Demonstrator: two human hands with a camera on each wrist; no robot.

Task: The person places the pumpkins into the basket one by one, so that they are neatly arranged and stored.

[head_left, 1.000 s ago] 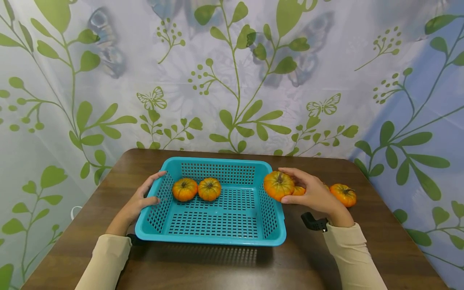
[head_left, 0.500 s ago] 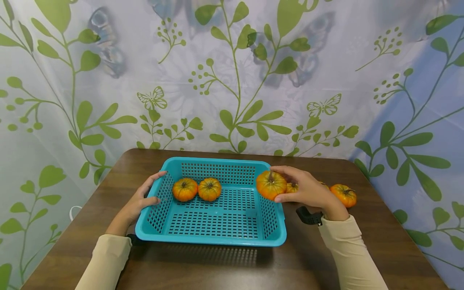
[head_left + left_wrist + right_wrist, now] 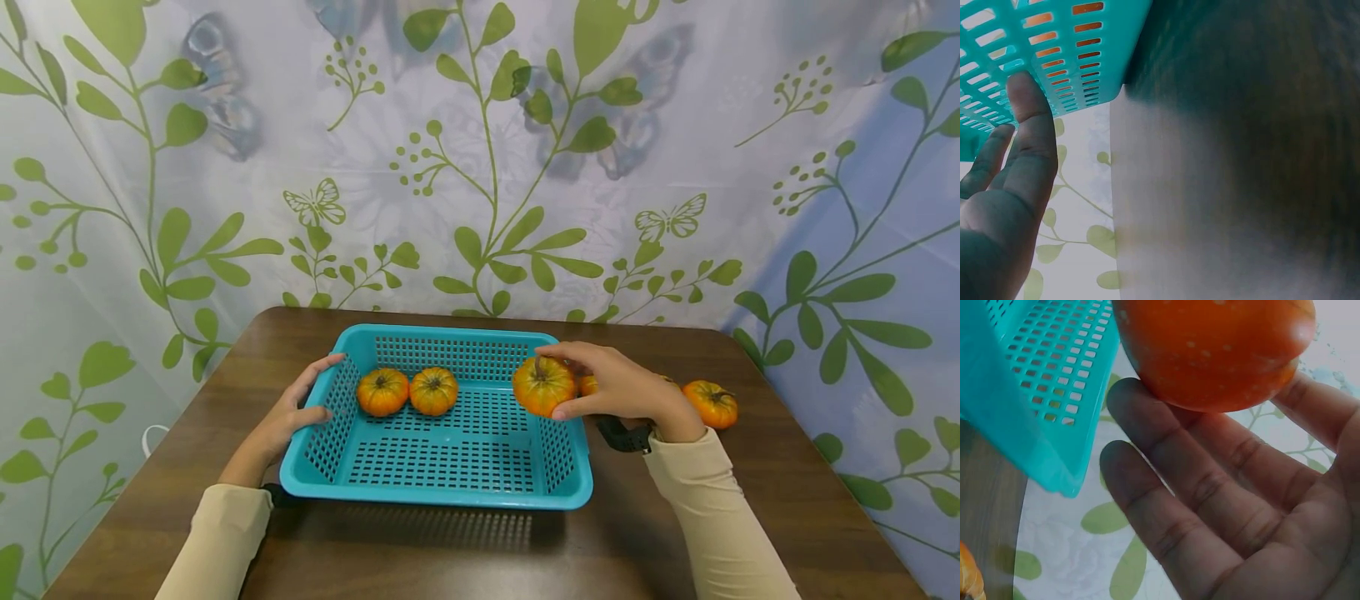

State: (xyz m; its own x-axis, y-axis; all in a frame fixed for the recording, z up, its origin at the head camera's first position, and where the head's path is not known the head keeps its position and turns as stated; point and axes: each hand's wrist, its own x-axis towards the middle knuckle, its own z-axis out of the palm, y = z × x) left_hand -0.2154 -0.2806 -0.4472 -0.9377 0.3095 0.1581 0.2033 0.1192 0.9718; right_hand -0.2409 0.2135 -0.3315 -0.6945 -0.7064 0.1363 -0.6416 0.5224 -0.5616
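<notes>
A turquoise slotted plastic basket (image 3: 442, 498) sits on the table, with two small orange pumpkins, one (image 3: 382, 392) beside the other (image 3: 433, 392), in its back left part. My left hand (image 3: 285, 414) grips the basket's left rim; in the left wrist view its fingers (image 3: 1030, 125) lie against the slotted wall (image 3: 1107, 44). Over the basket's right side, my right hand (image 3: 622, 387) holds another small pumpkin (image 3: 542, 387) between thumb and fingers, stem up. The right wrist view shows this pumpkin's smooth orange underside (image 3: 1216, 356) above the fingers (image 3: 1166, 437).
Right of the basket, a pumpkin (image 3: 710, 403) lies on the brown wooden table (image 3: 480, 558). More orange shows around my right hand, partly hidden by it. A cloth with green leaf prints (image 3: 480, 167) hangs behind the table.
My right hand has moved left with its pumpkin, from the basket's right rim to over the inside. The left hand, the basket and the two pumpkins in it have stayed put.
</notes>
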